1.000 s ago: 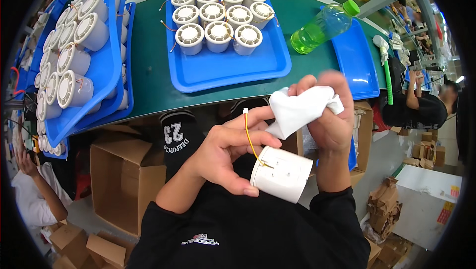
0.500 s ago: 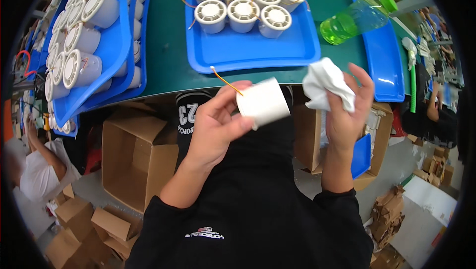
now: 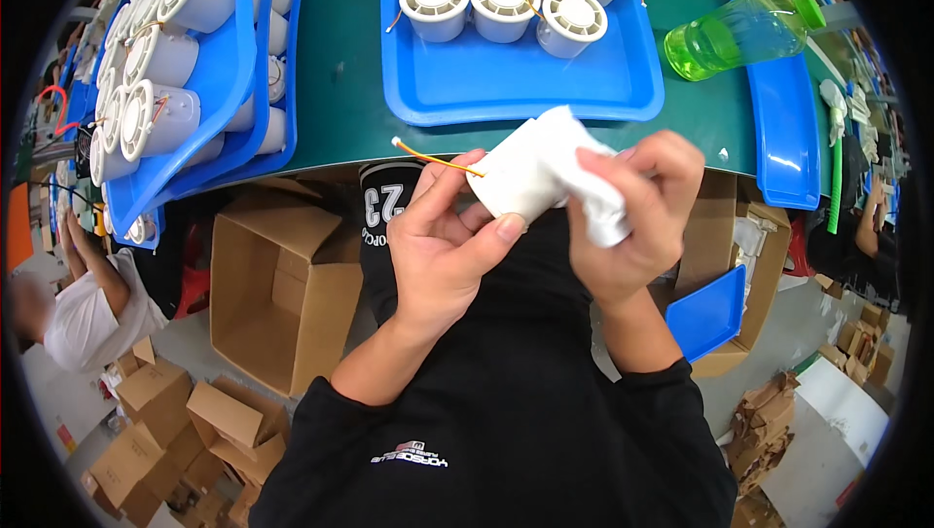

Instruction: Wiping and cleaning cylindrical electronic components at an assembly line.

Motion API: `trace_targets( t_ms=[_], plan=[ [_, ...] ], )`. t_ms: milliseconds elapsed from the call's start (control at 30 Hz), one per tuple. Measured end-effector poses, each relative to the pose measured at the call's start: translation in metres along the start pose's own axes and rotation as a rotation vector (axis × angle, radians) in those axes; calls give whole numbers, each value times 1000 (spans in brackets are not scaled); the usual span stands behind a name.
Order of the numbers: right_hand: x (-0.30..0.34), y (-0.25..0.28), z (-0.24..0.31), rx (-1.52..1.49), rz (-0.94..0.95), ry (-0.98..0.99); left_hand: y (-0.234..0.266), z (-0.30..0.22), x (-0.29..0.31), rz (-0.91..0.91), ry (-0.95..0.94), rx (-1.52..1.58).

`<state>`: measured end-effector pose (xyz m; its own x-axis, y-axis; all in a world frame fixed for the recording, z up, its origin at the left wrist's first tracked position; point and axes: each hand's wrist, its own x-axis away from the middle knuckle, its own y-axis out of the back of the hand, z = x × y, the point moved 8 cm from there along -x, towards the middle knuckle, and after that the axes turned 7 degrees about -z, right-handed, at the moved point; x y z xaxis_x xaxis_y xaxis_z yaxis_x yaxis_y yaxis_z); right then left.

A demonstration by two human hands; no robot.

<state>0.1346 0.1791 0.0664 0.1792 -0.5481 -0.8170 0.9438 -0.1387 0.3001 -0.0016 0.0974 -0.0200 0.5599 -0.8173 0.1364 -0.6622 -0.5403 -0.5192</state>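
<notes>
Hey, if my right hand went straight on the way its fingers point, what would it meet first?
Beyond the cloth it holds, your right hand would probably meet the white cylinder in your left hand; cloth and cylinder overlap here, so any gap is hard to judge.

Illumination is bright and even across the green table ahead of the left hand, which renders sharply. The right hand and the white cloth in its grip show motion blur. The white cylinder between the hands appears nearly overexposed, with little surface detail. Glare marks the blue tray right of the right hand. Shadow darkens the open carton left of the left hand. Fisheye distortion bends edges farthest from both hands; black vignetting encloses the view
</notes>
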Motion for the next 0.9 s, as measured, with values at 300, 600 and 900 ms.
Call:
trace_targets(
  t_ms=[300, 600, 900],
  plan=[
    [4, -17, 18, -230, 240, 76, -2, -25, 0, 32, -379, -475],
    [2, -5, 13, -221, -22, 79, 6, 1, -7, -104, 177, 289],
    [10, -32, -2, -223, -41, -89, -3, 6, -9, -14, 354, 572]
  ],
)
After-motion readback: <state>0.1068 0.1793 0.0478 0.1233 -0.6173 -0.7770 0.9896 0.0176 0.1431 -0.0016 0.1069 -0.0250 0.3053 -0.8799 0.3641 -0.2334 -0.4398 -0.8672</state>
